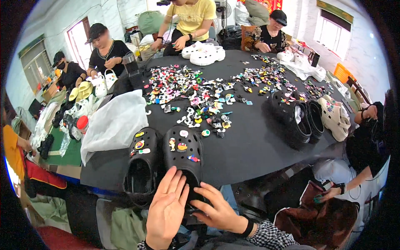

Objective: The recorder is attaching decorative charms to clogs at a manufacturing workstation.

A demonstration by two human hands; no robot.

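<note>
Two black clogs lie side by side at the near edge of the dark table, toes pointing away. Colourful shoe charms are fixed in the holes of both the left clog (139,156) and the right clog (183,156). My left hand (166,208) is at the heel end of the right clog, palm up, fingers stretched out and holding nothing. On the other side of that heel, my right hand (218,210) has its fingers apart and slightly bent. Its fingertips are close to the clog's rim; whether they touch it I cannot tell. Both hands partly hide the heel.
Loose charms (196,91) are strewn across the table's middle. A white sheet (118,121) lies left of the clogs. Further black clogs (298,118) and beige clogs (333,116) sit at right, white clogs (206,54) at the back. Several people work around the table.
</note>
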